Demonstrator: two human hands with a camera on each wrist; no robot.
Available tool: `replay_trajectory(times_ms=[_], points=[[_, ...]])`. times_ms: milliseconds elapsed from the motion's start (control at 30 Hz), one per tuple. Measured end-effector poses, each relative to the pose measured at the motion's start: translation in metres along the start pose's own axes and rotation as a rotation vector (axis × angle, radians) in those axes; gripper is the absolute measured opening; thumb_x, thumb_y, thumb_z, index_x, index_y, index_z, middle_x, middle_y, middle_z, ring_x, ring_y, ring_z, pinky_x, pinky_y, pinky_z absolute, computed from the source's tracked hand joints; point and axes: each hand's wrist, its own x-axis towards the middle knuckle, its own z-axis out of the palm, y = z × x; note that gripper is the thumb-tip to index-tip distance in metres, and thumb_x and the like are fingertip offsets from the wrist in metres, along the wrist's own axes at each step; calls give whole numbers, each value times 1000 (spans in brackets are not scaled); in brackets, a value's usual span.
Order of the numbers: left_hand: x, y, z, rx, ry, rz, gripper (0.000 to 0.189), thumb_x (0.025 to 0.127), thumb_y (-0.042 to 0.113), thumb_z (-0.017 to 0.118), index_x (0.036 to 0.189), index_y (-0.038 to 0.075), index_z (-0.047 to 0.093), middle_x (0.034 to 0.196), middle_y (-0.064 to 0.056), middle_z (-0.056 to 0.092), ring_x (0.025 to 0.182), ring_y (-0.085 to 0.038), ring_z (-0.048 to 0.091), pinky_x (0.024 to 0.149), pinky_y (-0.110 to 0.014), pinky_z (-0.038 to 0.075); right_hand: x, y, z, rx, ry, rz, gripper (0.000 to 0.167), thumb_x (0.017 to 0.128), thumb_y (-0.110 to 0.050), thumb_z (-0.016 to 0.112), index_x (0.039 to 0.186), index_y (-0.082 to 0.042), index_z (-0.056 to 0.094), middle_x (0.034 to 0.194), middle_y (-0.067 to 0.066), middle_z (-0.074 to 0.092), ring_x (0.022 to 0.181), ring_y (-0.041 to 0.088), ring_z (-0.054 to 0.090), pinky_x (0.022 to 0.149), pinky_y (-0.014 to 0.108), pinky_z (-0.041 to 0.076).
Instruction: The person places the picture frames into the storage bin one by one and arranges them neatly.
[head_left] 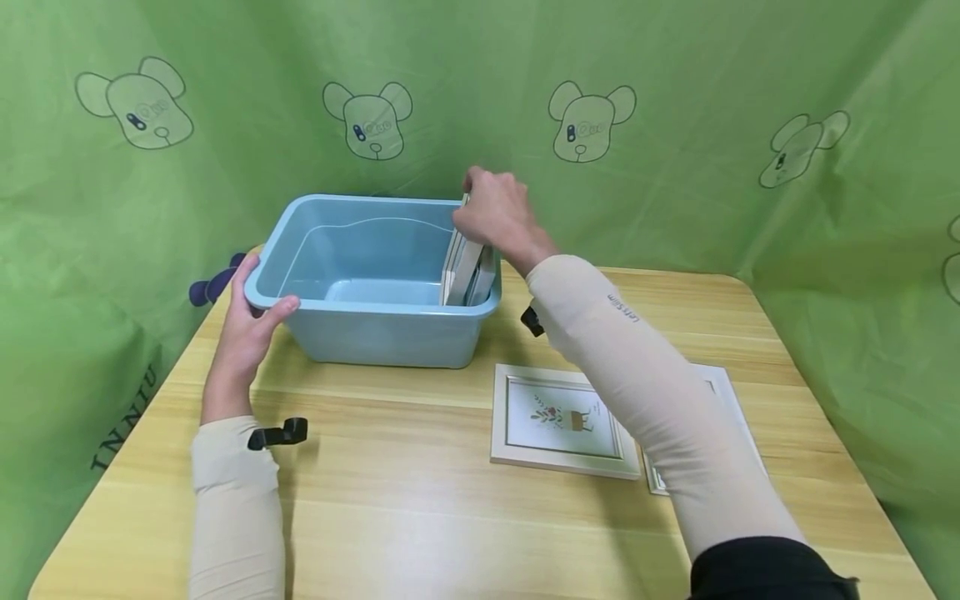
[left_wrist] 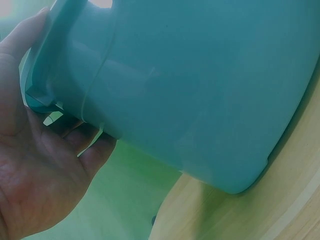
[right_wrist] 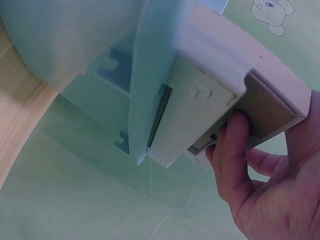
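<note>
Picture frames (head_left: 453, 279) stand on edge at the right end inside the blue plastic basin (head_left: 375, 309); open room stretches from them to its left wall. My right hand (head_left: 495, 208) pinches one frame near its upper edge, fingers curled. My left hand (head_left: 247, 333) grips the rim at the near left corner. Nearer me, a floral picture frame (head_left: 562, 425) lies flat on the wooden table (head_left: 375, 467), beside a white frame (head_left: 720, 387) partly hidden by my sleeve (head_left: 645, 367).

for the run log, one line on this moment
left hand grips tub rim | right hand holds frame | two frames on table
</note>
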Motion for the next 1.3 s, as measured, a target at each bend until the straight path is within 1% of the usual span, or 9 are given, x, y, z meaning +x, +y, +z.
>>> replay_trajectory(times_ms=[200, 300, 500, 600, 700, 867, 967, 1100, 1300], points=[[0, 0, 0, -20, -1, 22, 89, 90, 24, 67, 154, 36, 8, 163, -6, 11, 148, -27, 17, 123, -50, 14, 0, 1, 5, 5, -13, -14, 58, 83, -12, 56, 140, -13, 45, 107, 9, 60, 82, 23, 62, 59, 26, 56], [0, 1, 1, -25, 1, 21, 88, 89, 23, 68, 153, 39, 9, 163, -5, 12, 147, -25, 19, 123, -49, 15, 0, 2, 8, -3, -18, -15, 58, 84, -12, 55, 141, -13, 44, 105, 9, 59, 82, 23, 61, 58, 26, 56], [1, 2, 2, -26, -4, 27, 88, 89, 24, 68, 153, 38, 10, 162, -5, 14, 147, -25, 19, 123, -48, 15, 0, 3, 14, -91, -8, -7, 62, 83, -15, 53, 144, -14, 39, 97, 6, 58, 74, 22, 59, 56, 29, 53], [1, 2, 1, -38, -7, 32, 88, 89, 22, 68, 153, 37, 10, 162, -6, 15, 147, -25, 19, 123, -48, 14, 1, 4, 17, -139, 1, -4, 62, 84, -17, 52, 144, -11, 38, 101, 6, 56, 75, 23, 58, 57, 31, 52], [1, 1, 1, -40, -6, 28, 88, 89, 22, 68, 153, 37, 11, 162, -6, 15, 147, -25, 20, 123, -48, 14, 0, 4, 22, -174, 5, -3, 60, 85, -20, 50, 143, -8, 38, 112, 9, 54, 81, 25, 56, 60, 32, 51], [1, -1, 1, -37, -1, 16, 89, 89, 23, 69, 153, 39, 10, 162, -4, 15, 147, -25, 19, 123, -48, 15, 1, 5, 29, -188, 20, -6, 59, 88, -23, 49, 143, -7, 38, 125, 13, 51, 89, 27, 55, 67, 35, 52], [1, 0, 1, -46, -1, 21, 88, 89, 23, 69, 153, 38, 11, 162, -5, 15, 147, -25, 19, 123, -48, 15, 1, 6, 32, -191, 34, -11, 59, 88, -25, 49, 144, -7, 38, 127, 13, 49, 89, 27, 55, 70, 36, 52], [1, 1, 1, -56, -4, 28, 87, 89, 22, 68, 153, 37, 12, 161, -6, 15, 146, -25, 20, 123, -48, 15, 1, 7, 36, -214, 47, -18, 60, 89, -25, 49, 145, -6, 37, 130, 14, 47, 88, 27, 54, 69, 36, 53], [0, 1, 1, -54, -5, 26, 87, 89, 23, 68, 153, 37, 11, 161, -6, 15, 146, -25, 20, 123, -49, 15, 2, 7, 43, -275, 62, -27, 54, 90, -28, 46, 139, -5, 44, 125, 13, 48, 93, 28, 56, 76, 41, 55]])
